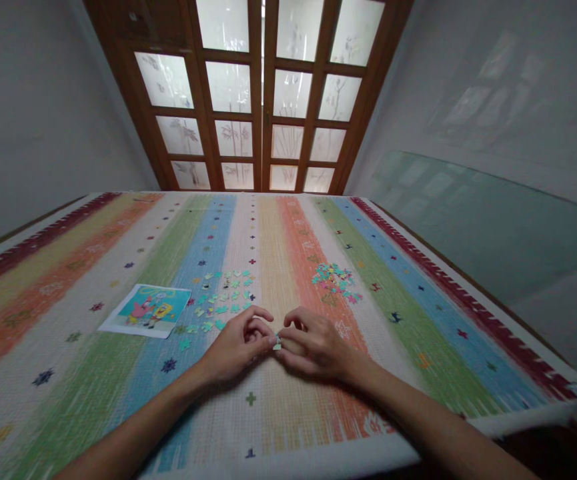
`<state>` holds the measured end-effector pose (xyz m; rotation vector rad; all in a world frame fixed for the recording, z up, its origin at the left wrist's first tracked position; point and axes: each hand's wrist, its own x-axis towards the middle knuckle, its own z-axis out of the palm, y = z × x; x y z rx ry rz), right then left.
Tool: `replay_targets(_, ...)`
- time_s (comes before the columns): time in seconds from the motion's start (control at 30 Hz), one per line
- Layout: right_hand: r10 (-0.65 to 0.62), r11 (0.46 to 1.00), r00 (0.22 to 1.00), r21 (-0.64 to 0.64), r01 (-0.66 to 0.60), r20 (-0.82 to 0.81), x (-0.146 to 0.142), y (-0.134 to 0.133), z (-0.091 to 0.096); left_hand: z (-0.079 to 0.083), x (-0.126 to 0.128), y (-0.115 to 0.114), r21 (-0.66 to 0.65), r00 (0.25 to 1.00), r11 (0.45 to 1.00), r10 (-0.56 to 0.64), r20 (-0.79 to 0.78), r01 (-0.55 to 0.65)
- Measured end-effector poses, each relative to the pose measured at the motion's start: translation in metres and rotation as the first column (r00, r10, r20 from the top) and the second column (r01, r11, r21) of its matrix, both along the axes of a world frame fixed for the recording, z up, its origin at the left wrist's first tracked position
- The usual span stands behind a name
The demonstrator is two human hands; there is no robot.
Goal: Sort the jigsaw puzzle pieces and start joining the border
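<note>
My left hand (242, 339) and my right hand (313, 340) meet fingertip to fingertip over the cream stripe of the cloth. Between the pinched fingertips shows a small pale teal jigsaw piece (277, 343); whether it is one piece or two joined cannot be made out. Both hands are closed on it. Beyond my left hand, loose jigsaw pieces (221, 309) lie spread out in rough rows. A heap of mixed teal and pink jigsaw pieces (335, 280) sits beyond my right hand. To the left lies a printed cartoon picture (147, 311) on white paper.
A striped, patterned cloth (103, 393) covers the wide table, whose front edge runs below my forearms. A glass-paned wooden door (262, 100) stands behind the far edge. Pale walls rise on both sides, with a greenish glass panel (488, 220) at the right.
</note>
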<state>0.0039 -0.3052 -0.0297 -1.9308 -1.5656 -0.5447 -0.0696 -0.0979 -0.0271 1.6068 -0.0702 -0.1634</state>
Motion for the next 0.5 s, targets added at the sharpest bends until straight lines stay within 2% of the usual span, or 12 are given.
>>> replay_targets(0.13, -0.021, 0.998, 1.0, -0.054, 0.022, 0.005, 0.001, -0.001, -0.001, 0.002, 0.002, 0.004, 0.05, 1.0, 0.999, 0.02, 0.017, -0.02)
replay_targets(0.27, -0.032, 0.997, 0.999, -0.075, 0.029, -0.034, 0.001, -0.002, 0.001, 0.007, 0.005, 0.014, 0.178, 0.98, 0.97, 0.138, 0.145, -0.163)
replay_targets(0.37, -0.047, 0.995, 0.997, -0.09, 0.041, -0.061, 0.004, -0.004, 0.001, 0.012, 0.007, 0.024, 0.301, 0.939, 0.908, 0.215, 0.267, -0.293)
replay_targets(0.5, -0.055, 0.995, 0.991, -0.095, 0.044, -0.12, 0.008, -0.007, 0.0, 0.019, 0.012, 0.043, 0.421, 0.877, 0.793, 0.28, 0.39, -0.441)
